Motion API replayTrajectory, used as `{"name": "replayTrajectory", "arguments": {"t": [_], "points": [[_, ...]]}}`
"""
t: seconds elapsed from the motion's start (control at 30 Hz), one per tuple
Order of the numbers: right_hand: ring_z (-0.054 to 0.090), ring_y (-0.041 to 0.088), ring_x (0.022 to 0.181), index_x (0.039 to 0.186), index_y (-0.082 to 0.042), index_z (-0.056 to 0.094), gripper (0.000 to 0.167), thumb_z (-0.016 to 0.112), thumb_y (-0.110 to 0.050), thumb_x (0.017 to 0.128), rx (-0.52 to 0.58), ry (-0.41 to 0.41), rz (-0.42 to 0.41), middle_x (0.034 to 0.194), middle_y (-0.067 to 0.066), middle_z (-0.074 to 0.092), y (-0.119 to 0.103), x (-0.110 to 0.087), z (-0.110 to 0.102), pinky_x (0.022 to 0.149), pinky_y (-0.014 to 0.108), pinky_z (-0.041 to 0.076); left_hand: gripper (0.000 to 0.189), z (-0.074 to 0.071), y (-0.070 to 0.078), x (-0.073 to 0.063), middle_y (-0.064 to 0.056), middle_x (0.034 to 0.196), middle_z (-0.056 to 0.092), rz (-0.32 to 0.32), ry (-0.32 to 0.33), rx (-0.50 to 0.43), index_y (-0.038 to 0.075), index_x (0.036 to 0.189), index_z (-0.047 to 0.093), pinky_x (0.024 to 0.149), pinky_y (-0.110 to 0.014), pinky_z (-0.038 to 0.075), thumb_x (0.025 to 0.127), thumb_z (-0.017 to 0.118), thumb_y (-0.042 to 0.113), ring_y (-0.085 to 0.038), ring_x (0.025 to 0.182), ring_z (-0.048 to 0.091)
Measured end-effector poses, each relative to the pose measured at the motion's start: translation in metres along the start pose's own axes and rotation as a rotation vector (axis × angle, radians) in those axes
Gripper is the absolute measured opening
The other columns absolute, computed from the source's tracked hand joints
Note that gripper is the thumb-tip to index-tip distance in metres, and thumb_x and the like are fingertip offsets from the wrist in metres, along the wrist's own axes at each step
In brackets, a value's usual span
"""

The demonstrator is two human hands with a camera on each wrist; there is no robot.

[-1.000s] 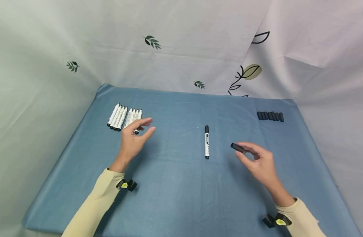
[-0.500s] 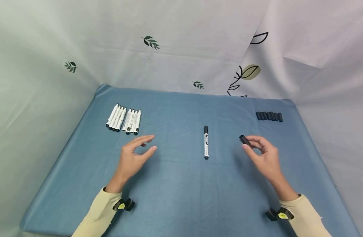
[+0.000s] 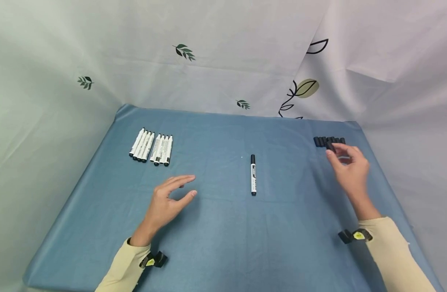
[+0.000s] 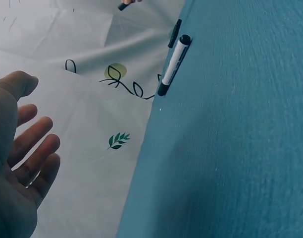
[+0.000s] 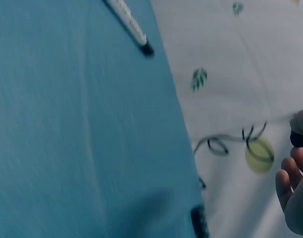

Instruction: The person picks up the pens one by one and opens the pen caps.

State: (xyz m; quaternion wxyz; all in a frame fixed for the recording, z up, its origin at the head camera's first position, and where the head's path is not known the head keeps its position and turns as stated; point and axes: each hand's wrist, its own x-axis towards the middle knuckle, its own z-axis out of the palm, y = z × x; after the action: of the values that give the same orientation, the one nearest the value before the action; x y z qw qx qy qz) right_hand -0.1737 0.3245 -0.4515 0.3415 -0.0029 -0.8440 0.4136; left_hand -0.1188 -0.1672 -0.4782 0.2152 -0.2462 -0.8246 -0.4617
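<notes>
My right hand [image 3: 351, 168] pinches a black marker cap [image 3: 330, 147] between thumb and fingertips, close by the row of black caps [image 3: 321, 141] at the back right. In the right wrist view the held cap [image 5: 296, 139] shows only partly, at the right edge. My left hand [image 3: 168, 202] hovers over the left middle of the table with fingers spread and holding nothing; the left wrist view shows its fingers [image 4: 35, 144] relaxed. Between the two hands lies one capped whiteboard marker [image 3: 253, 175], white with black ends, pointing away from me.
Two groups of uncapped white markers [image 3: 142, 145] lie side by side at the back left. A blue cloth [image 3: 216, 239] covers the table. White curtains [image 3: 216, 61] with leaf prints stand behind it and at both sides.
My right hand has carried the cap right and away from me to the row of caps. The left hand has drawn back from the uncapped markers, toward me and slightly right.
</notes>
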Motion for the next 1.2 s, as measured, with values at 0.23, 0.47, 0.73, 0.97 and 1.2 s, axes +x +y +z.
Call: {"name": "replayTrajectory", "arguments": {"t": [0.23,0.47,0.73,0.97,1.2], "points": [[0.055,-0.008,0.084,0.119,0.000,0.074,0.036,0.077,-0.025,0.094,-0.060,0.055,0.098,0.091,-0.028,0.057,0.037,0.029,-0.010,0.077,0.010,0.043,0.046,0.002,0.002,-0.003,-0.008,0.123,0.073,0.036,-0.004,-0.005,0.004,0.120,0.075,0.087,-0.021,0.051,0.076,0.087,0.000,-0.023,0.101,0.069],[0.050,-0.013,0.082,0.126,-0.003,0.072,0.043,0.073,-0.033,0.095,-0.166,0.050,0.243,0.091,-0.026,0.057,0.072,0.050,-0.019,0.075,0.009,0.039,0.046,0.004,0.003,-0.009,-0.007,0.125,0.072,0.019,-0.014,-0.023,0.004,0.121,0.074,0.095,-0.016,0.048,0.077,0.087,0.000,-0.027,0.112,0.068],[0.043,-0.016,0.073,0.128,-0.003,0.070,0.047,0.063,-0.040,0.100,-0.308,-0.005,0.396,0.090,-0.020,0.056,0.103,0.066,-0.026,0.067,0.011,0.038,0.045,0.004,0.004,-0.011,-0.005,0.124,0.072,0.000,-0.019,-0.023,0.006,0.120,0.075,0.097,-0.018,0.048,0.077,0.088,0.002,-0.026,0.112,0.068],[0.036,-0.018,0.062,0.130,-0.001,0.069,0.049,0.058,-0.041,0.102,-0.405,-0.040,0.467,0.121,0.022,0.069,0.120,0.072,-0.021,0.062,0.011,0.034,0.044,0.007,0.006,-0.013,-0.005,0.123,0.073,0.006,-0.027,-0.031,0.008,0.119,0.076,0.101,-0.019,0.046,0.077,0.088,0.003,-0.027,0.113,0.067],[0.033,-0.015,0.062,0.133,-0.002,0.067,0.051,0.057,-0.041,0.103,-0.427,-0.045,0.538,0.124,0.022,0.070,0.131,0.069,-0.011,0.080,0.027,0.043,0.041,0.009,0.006,-0.015,-0.004,0.123,0.073,0.002,-0.041,-0.036,0.012,0.117,0.076,0.102,-0.022,0.046,0.078,0.087,0.003,-0.026,0.114,0.066]]}}
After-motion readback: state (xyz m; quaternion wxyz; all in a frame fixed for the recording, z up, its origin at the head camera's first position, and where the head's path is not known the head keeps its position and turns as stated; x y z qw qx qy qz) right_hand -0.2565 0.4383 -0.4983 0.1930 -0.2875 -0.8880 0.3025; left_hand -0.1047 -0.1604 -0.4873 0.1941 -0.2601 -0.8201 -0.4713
